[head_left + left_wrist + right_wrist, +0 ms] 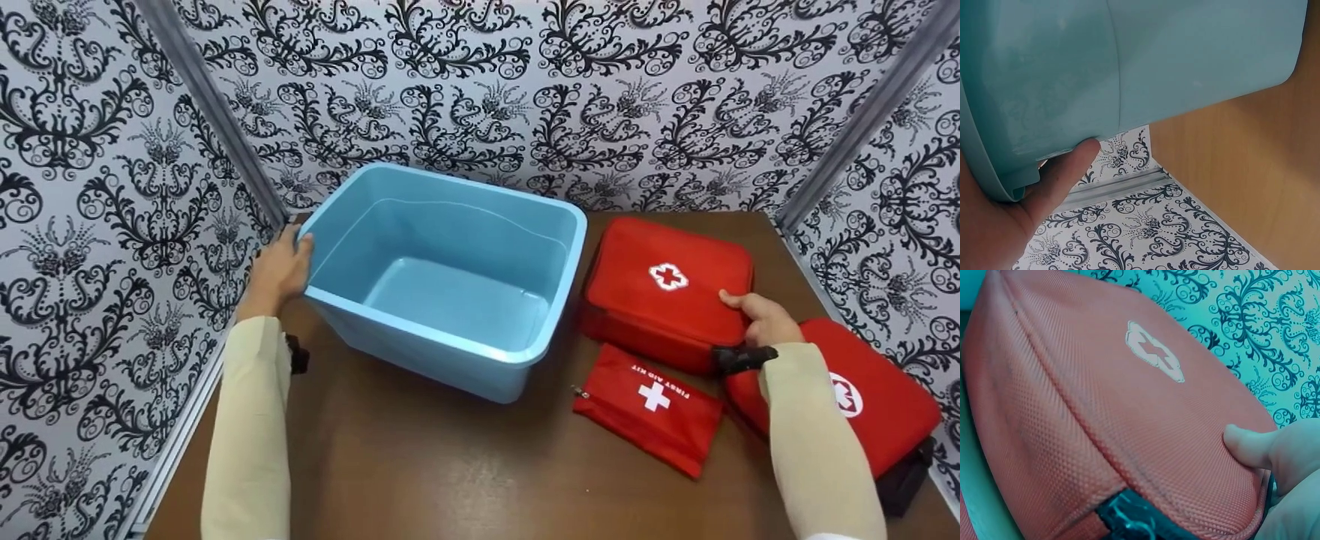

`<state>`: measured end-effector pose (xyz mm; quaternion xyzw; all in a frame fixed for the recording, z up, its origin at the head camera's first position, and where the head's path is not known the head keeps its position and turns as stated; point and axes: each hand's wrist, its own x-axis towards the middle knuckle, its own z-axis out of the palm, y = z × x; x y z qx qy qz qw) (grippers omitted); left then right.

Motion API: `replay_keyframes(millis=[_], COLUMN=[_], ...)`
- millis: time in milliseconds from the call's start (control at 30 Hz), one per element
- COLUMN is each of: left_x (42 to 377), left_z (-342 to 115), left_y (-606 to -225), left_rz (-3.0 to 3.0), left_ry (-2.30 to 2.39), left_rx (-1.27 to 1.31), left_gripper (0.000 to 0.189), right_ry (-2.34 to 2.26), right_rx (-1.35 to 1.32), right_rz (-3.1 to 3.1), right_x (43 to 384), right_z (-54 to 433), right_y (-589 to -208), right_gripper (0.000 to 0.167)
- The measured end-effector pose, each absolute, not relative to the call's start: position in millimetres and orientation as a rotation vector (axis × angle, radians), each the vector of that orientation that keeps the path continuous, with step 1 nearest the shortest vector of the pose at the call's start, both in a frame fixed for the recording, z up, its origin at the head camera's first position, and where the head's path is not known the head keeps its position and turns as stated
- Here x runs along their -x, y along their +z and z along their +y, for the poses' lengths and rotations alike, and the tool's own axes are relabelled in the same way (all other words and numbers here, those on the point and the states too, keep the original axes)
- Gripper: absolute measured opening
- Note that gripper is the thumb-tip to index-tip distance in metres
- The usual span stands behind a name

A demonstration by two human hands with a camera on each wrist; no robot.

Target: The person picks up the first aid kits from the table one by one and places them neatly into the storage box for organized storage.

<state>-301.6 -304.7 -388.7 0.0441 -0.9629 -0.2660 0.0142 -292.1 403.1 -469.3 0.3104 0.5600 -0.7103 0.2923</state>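
A light blue plastic tub (427, 360) stands on the left of the table, its inside bare. My left hand (281, 266) grips the tub's left rim; in the left wrist view the thumb (1067, 174) and palm wrap the rim from either side. To the tub's right is a red first aid bag (667, 319) with a white-edged cross on its lid. My right hand (769, 319) holds this bag by its right side, thumb (1247, 441) pressed on the lid. The other fingers of that hand are hidden behind the bag's edge.
A flat red first aid pouch (637, 420) with a white cross and a zip lies in front of the bag. Another red first aid case (892, 412) lies at the right, partly under my right forearm. Patterned walls (465, 97) enclose the brown table (420, 465).
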Motion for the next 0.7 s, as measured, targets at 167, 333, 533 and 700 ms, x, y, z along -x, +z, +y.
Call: replay_keyframes(millis=[167, 333, 533, 700], left_x=[300.0, 299.7, 299.6, 299.3], left_z=[-304.3, -303.0, -302.7, -304.7], left_y=[-390.5, -390.9, -391.5, -393.3], left_rz=[-2.969, -2.961, -2.934, -2.934], left_ry=[-0.835, -0.834, -0.833, -0.829], left_rx=[-0.132, -0.156, -0.173, -0.173], left_gripper=[0.068, 0.066, 0.063, 0.058], right_ry=[-1.907, -1.860, -1.884, -1.909], right_rx=[-0.839, -0.844, -0.853, -0.855], right_rz=[1.401, 1.417, 1.416, 1.408], right_x=[291.5, 289.9, 293.5, 296.3], right_z=[400.6, 397.8, 396.2, 398.8], right_y=[-460.5, -457.0, -451.4, -440.1], right_gripper=[0.026, 0.032, 0.030, 0.029])
